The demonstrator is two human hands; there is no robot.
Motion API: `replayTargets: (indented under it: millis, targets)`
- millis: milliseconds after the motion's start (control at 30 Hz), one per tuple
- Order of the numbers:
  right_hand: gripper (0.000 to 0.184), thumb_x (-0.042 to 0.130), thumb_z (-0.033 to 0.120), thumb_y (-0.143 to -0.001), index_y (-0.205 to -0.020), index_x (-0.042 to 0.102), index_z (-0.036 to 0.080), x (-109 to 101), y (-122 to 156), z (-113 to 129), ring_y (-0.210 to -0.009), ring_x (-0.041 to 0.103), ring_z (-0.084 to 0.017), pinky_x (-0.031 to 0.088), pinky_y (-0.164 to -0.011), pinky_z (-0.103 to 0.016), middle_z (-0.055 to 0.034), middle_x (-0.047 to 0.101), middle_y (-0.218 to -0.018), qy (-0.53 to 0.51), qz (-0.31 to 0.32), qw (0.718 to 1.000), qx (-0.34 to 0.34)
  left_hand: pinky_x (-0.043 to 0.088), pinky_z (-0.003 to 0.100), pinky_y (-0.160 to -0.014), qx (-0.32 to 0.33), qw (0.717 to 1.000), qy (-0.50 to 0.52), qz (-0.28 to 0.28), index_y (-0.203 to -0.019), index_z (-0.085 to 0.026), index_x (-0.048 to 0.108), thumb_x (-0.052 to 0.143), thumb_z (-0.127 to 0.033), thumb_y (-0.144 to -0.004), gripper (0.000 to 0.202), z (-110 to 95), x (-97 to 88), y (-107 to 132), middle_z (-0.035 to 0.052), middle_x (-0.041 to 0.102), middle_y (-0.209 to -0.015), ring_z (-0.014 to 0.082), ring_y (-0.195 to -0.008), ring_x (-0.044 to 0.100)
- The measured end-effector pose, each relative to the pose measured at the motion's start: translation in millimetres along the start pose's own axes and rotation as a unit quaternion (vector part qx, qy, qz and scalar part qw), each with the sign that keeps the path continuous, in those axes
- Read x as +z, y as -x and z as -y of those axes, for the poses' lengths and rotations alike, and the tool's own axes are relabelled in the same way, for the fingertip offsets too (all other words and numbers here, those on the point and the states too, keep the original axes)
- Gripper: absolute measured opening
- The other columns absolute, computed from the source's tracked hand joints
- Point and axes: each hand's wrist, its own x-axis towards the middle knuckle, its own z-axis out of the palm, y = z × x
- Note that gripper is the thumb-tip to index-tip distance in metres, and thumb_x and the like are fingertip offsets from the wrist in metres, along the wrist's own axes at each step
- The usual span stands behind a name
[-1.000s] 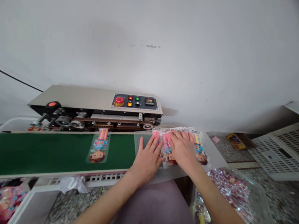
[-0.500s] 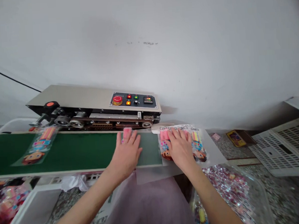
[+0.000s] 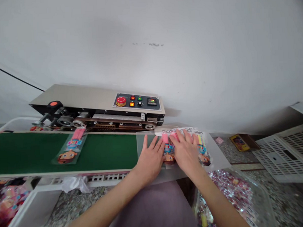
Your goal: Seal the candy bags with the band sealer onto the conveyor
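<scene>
My left hand (image 3: 151, 157) lies flat with fingers stretched at the right end of the green belt (image 3: 105, 153), beside a printed candy-stick packet (image 3: 169, 156). Next to it, my right hand (image 3: 186, 150) rests, fingers spread, on the row of packets. Another packet with a yellow top (image 3: 202, 149) shows past its right side. These packets lie on a pale sheet (image 3: 216, 157). Further left on the belt, one clear packet (image 3: 69, 150) with a cartoon face lies tilted, its pink top at the rollers of the sealing machine (image 3: 90, 99).
A control panel (image 3: 138, 101) with a red stop button faces me. Below right stands a clear tub (image 3: 262, 195) of shiny packets. A white bin (image 3: 37, 207) is below left, with packets beside it. At right are a grey slatted crate (image 3: 285, 154) and a small yellow box (image 3: 239, 142).
My left hand has moved right, close to my right hand. The earlier packet at the belt's left has gone from view; another now lies by the rollers. My right hand stays on the packets.
</scene>
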Motion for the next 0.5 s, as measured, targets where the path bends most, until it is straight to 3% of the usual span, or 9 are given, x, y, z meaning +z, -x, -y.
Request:
replayTargets:
  millis: [167,267,367,500]
  targets:
    - [0.034,0.045,0.017,-0.094,-0.108,0.075,0.022,-6,-17,0,-0.126,0.047,-0.033,0.024,-0.108,-0.052,-0.0115,0.064,-0.133,-0.029,-0.014,0.999,0.013,0.015,0.065,-0.120,0.008,1.000,0.010,-0.015,-0.152,-0.013,0.039,0.026,-0.037,-0.106,0.053,-14,0.5,-11,0.0148,0.035,-0.160,0.0296,-0.151,0.027]
    - [0.036,0.043,0.014,-0.094,-0.109,0.074,0.023,-6,-39,1,-0.108,0.053,-0.026,0.035,-0.094,-0.040,-0.0077,0.070,-0.116,-0.104,0.020,0.994,-0.015,0.019,0.066,-0.119,0.015,1.000,0.004,-0.004,-0.153,-0.014,0.038,0.023,-0.040,-0.107,0.055,-18,13.0,-12,0.0136,0.028,-0.163,0.0281,-0.153,0.022]
    - [0.039,0.044,0.007,-0.089,-0.109,0.073,0.023,0,-59,2,-0.109,0.054,-0.023,0.035,-0.086,-0.036,-0.0065,0.070,-0.113,-0.151,0.067,0.986,-0.019,0.019,0.069,-0.118,0.009,1.000,-0.009,-0.010,-0.153,-0.015,0.037,0.021,-0.042,-0.107,0.056,-17,22.9,-8,0.0131,0.027,-0.163,0.0273,-0.153,0.019]
    - [0.035,0.048,0.003,-0.084,-0.093,0.074,0.024,9,-73,1,-0.106,0.057,-0.021,0.033,-0.086,-0.034,-0.0032,0.072,-0.105,-0.163,0.088,0.982,-0.035,0.017,0.070,-0.118,0.006,1.000,-0.011,-0.023,-0.155,-0.015,0.033,0.021,-0.042,-0.106,0.057,-16,26.0,-5,0.0129,0.030,-0.162,0.0276,-0.153,0.018]
